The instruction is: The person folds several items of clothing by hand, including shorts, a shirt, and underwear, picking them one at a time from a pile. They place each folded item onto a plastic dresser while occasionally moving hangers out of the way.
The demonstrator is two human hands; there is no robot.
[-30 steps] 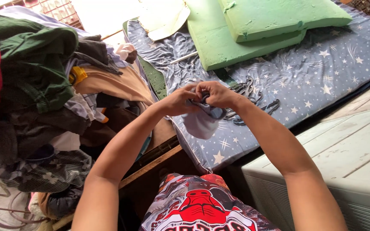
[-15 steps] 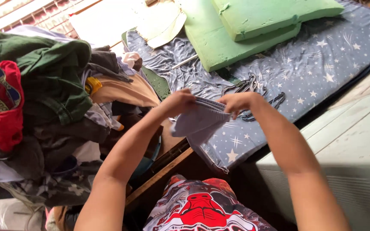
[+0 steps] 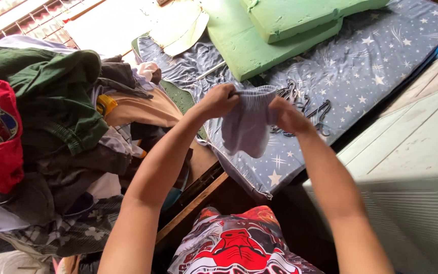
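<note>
I hold a small pale blue-grey garment (image 3: 247,127) up by its ribbed waistband, above a star-patterned blue mattress (image 3: 361,66). My left hand (image 3: 218,100) grips the band's left end and my right hand (image 3: 286,114) grips its right end. The cloth hangs down between them. Behind the garment, a bunch of dark clothes hangers (image 3: 305,109) lies on the mattress.
A tall heap of mixed clothes (image 3: 51,142), green, red and brown, fills the left side. Two green foam pads (image 3: 280,30) lie at the far end of the mattress. A pale slatted wooden surface (image 3: 411,167) stands at the right. A wooden edge (image 3: 191,205) runs below the mattress.
My hands were bunched together on the garment; they have moved apart, spread the waistband and lifted it, so the cloth now hangs open between them.
</note>
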